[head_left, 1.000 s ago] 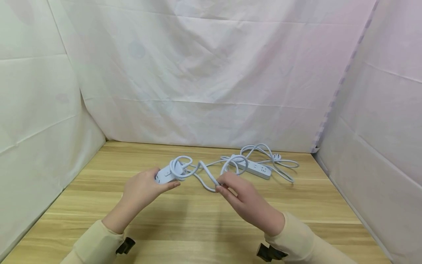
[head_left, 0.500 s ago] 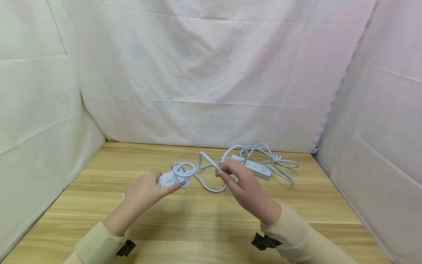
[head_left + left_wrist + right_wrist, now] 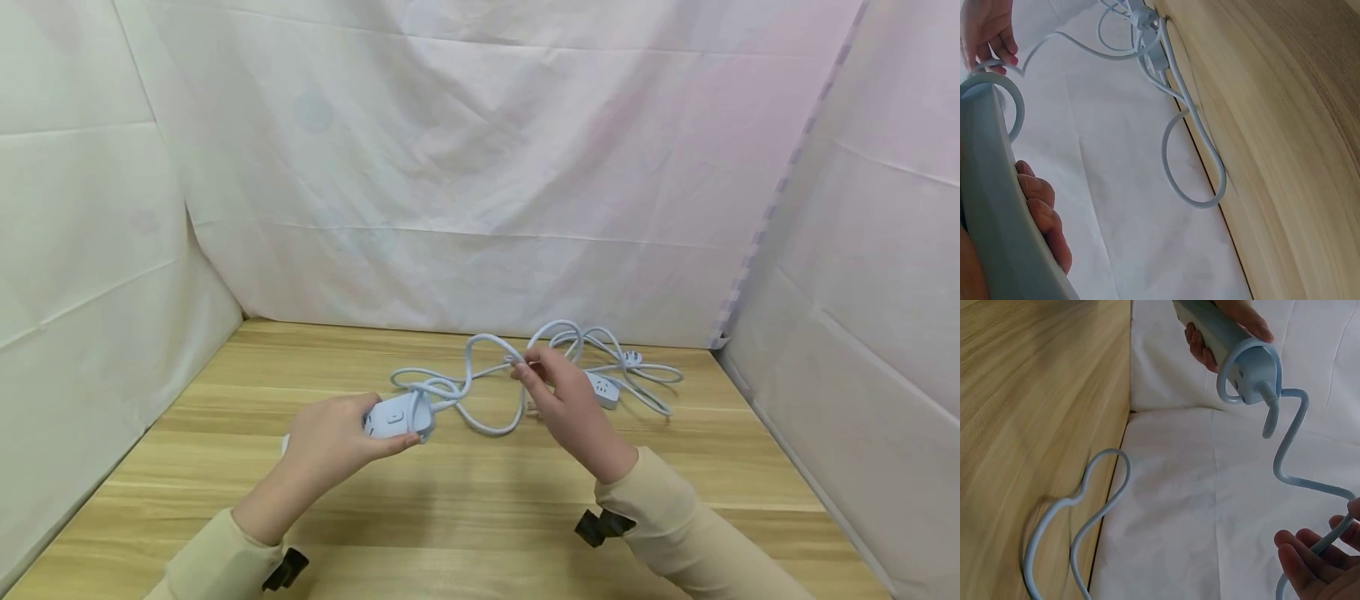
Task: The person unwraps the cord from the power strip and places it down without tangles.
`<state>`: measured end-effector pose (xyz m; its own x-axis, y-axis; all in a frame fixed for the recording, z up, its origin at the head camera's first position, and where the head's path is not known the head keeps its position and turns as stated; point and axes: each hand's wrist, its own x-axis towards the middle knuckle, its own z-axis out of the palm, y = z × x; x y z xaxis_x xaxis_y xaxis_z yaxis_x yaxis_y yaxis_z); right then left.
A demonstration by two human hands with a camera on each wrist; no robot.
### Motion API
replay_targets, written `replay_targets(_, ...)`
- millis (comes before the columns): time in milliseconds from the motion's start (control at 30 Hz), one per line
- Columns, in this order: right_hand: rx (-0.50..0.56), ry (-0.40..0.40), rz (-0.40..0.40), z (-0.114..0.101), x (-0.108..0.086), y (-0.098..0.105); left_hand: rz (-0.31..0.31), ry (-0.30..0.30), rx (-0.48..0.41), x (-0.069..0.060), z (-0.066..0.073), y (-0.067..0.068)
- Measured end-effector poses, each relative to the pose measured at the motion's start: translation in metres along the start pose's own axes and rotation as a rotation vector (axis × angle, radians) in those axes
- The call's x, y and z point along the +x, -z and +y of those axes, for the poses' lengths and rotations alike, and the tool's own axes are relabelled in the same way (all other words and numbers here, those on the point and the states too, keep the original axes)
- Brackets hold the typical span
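Observation:
My left hand [image 3: 330,435] grips a white power strip [image 3: 392,417] above the table, with the thumb along its near side. A loop of the strip's cord [image 3: 491,339] passes around its end, as the right wrist view shows on the strip [image 3: 1225,337]. My right hand [image 3: 570,412] pinches that cord between thumb and fingers, to the right of the strip. Metal prongs [image 3: 533,409] show just left of the right hand; the plug body is mostly hidden. Slack cord [image 3: 1107,506] hangs or lies near the table.
Behind my right hand a second white power strip [image 3: 604,390] lies on the wooden table [image 3: 465,517], partly hidden. Its coiled cord and plug [image 3: 633,358] lie at the back right. White cloth [image 3: 480,192] encloses the back and sides.
My right hand has moved right and away from me, drawing the cord along. The loops on the strip's end have thinned out. The left hand has turned the strip slightly and shifted a little right.

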<state>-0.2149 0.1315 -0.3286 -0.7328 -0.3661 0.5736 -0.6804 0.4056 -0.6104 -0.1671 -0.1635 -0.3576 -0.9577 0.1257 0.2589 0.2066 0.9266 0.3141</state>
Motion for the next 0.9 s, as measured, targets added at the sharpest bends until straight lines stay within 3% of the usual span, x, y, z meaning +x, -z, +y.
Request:
replay_targets(167, 0.020, -0.053, -0.026, 0.001, -0.001, 0.000, -0.008, 0.001, 0.003, 0.000, 0.003, 0.001)
replay_targets(433, -0.011, 0.068, -0.103, 0.002, -0.001, -0.005, -0.030, 0.011, 0.003, 0.002, 0.008, 0.001)
replay_targets(600, -0.079, 0.089, -0.144, 0.004, 0.002, -0.011, -0.007, -0.052, -0.011, 0.002, 0.014, -0.001)
replay_targets(900, -0.082, 0.100, -0.158, 0.007, 0.005, -0.018, 0.022, -0.133, -0.019, 0.000, 0.024, 0.000)
